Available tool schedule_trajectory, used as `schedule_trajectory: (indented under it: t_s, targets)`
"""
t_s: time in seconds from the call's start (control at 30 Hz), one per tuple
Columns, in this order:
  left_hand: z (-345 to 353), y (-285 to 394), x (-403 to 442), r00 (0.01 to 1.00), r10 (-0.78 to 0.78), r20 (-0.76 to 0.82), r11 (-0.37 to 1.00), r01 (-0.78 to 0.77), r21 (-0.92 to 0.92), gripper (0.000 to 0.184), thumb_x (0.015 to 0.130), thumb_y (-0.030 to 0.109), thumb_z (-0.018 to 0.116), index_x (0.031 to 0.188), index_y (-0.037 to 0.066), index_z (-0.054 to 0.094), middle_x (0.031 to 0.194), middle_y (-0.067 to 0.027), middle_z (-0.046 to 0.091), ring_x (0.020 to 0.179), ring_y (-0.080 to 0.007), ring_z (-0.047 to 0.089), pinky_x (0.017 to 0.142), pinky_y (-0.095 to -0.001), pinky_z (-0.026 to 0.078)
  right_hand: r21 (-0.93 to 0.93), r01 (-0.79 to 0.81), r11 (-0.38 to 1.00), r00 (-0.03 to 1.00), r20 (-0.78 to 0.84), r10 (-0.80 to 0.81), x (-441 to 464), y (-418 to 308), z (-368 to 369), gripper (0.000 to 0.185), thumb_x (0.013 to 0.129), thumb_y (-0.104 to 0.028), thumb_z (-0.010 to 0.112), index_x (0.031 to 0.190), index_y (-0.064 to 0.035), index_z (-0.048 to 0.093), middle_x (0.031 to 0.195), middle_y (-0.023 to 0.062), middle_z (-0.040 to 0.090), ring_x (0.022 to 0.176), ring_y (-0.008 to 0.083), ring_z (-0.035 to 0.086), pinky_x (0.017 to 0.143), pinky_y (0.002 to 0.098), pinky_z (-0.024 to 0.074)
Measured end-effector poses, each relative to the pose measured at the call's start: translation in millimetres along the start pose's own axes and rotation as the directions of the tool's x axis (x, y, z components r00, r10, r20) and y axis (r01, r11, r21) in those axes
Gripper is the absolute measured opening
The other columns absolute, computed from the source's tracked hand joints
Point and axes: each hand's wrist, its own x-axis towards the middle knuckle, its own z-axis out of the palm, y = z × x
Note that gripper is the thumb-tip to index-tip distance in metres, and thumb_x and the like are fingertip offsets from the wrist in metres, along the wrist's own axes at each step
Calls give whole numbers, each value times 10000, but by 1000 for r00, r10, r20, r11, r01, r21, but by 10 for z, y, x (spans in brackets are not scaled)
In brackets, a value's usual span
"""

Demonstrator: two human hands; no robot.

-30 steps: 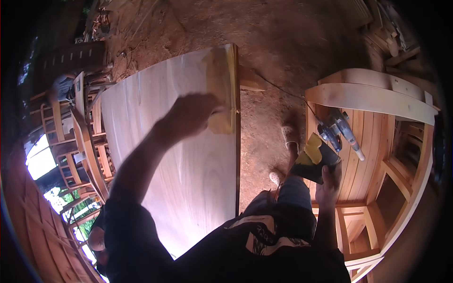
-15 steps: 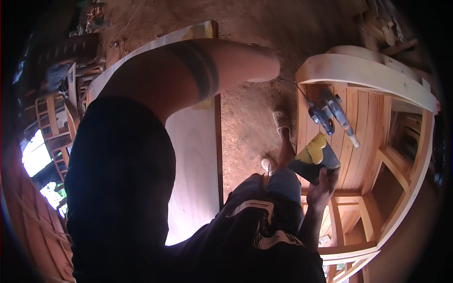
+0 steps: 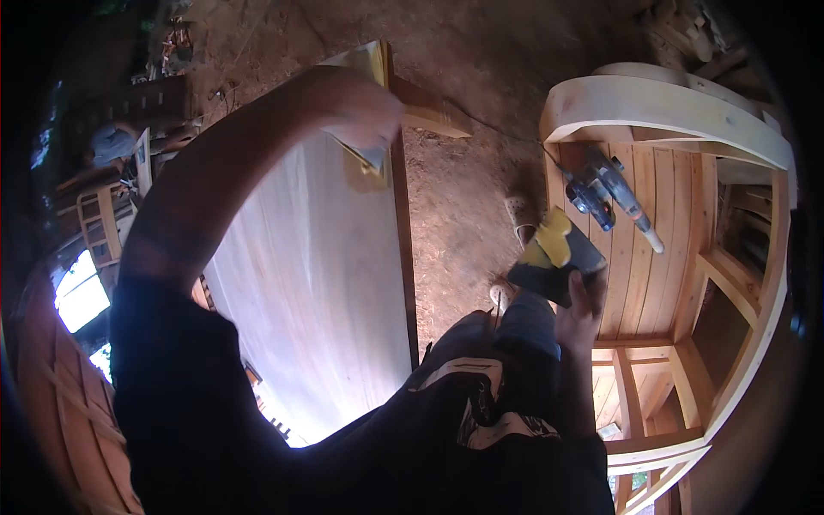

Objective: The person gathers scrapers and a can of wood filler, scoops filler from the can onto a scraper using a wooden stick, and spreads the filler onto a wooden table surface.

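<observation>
My left hand [image 3: 369,116] is closed on a flat scraper [image 3: 367,157] with a greyish blade, blurred by motion, at the far end of a pale wooden panel [image 3: 322,257]. Yellow paste [image 3: 367,178] is smeared on the panel around that blade. My right hand [image 3: 581,313] grips a dark flat plate [image 3: 585,255], thumb on top, between the panel and a curved wooden frame. On the plate sits a lump of yellow paste [image 3: 554,238].
Corded power tools [image 3: 601,189] lie on slatted boards inside the curved wooden frame [image 3: 669,107] at right. A wooden piece [image 3: 433,112] juts out beside the panel's far end. Dirt floor [image 3: 455,215] runs between panel and frame. Wooden furniture [image 3: 101,223] stands at far left.
My left hand has swung back left from beyond the panel's edge onto its far end, bringing the scraper into sight. My right hand and the plate have shifted slightly left and up.
</observation>
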Motion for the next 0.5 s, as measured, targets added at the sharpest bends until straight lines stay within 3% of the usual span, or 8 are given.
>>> schedule_trajectory:
  t_s: [0.1, 0.17, 0.23, 0.3, 0.4, 0.43, 0.47, 0.5]
  targets:
    - [453, -420, -573, 939, -179, -294, 804, -32, -594, 399, 756, -100, 502, 1096, 28, 666, 1037, -105, 672, 988, -186, 624, 862, -282, 481, 218, -81, 973, 993, 97, 61, 133, -74, 280, 336, 942, -115, 488, 1250, 1, 417, 1161, 99, 529, 1066, 162, 515, 953, 293, 397]
    - [835, -272, -739, 866, -398, -303, 404, -131, -905, 456, 791, -105, 514, 1216, 30, 609, 1167, -106, 640, 1095, -177, 594, 951, -279, 454, 366, -112, 924, 985, 162, 56, 240, 38, 408, 401, 915, -61, 511, 1300, -22, 404, 1226, 106, 526, 1152, 196, 533, 972, 325, 459]
    - [1376, 65, -660, 758, -528, -383, -9, -456, -890, 479, 826, -69, 559, 1292, 35, 538, 1217, -61, 604, 1073, -156, 587, 972, -307, 459, 456, -179, 872, 976, 193, 100, 278, -56, 691, 401, 911, -53, 506, 1298, -24, 406, 1231, 102, 524, 1156, 201, 531, 982, 336, 454]
    - [1471, 672, -718, 702, -604, -378, -178, -581, -794, 445, 872, -11, 575, 1311, 43, 521, 1236, -56, 597, 1129, -144, 560, 989, -306, 444, 430, -198, 881, 971, 210, 116, 318, -70, 849, 425, 913, -46, 503, 1321, -22, 389, 1254, 103, 516, 1175, 193, 514, 1013, 329, 415]
    - [1504, 1398, -718, 407, -786, -466, 68, -693, -718, 418, 879, -87, 471, 1287, -9, 512, 1249, -129, 571, 1110, -147, 552, 968, -305, 427, 492, -239, 837, 958, 260, 121, 281, -230, 1175, 443, 907, -13, 494, 1333, -16, 374, 1256, 109, 513, 1187, 189, 499, 1044, 329, 377]
    - [1461, 1572, -784, 298, -822, -485, 199, -648, -735, 419, 863, -105, 447, 1263, -9, 529, 1213, -159, 575, 1075, -210, 579, 925, -310, 444, 496, -263, 828, 953, 269, 141, 250, -271, 1266, 440, 908, -11, 492, 1331, -15, 374, 1258, 112, 511, 1187, 192, 500, 1045, 335, 380]
    - [1542, 1646, -637, 23, -751, -660, 454, -708, -541, 414, 851, -110, 461, 1238, 4, 552, 1193, -182, 571, 1091, -290, 577, 914, -336, 460, 498, -286, 819, 947, 276, 163, 213, -303, 1345, 437, 908, -9, 489, 1330, -14, 374, 1261, 115, 509, 1187, 195, 501, 1047, 340, 382]
    - [1668, 1795, -486, -4, -763, -646, 425, -757, -497, 456, 822, -146, 495, 1241, 25, 550, 1217, -203, 533, 1137, -339, 542, 920, -379, 467, 497, -309, 811, 941, 285, 184, 174, -330, 1404, 434, 909, -7, 487, 1328, -13, 374, 1263, 118, 508, 1187, 199, 502, 1048, 345, 385]
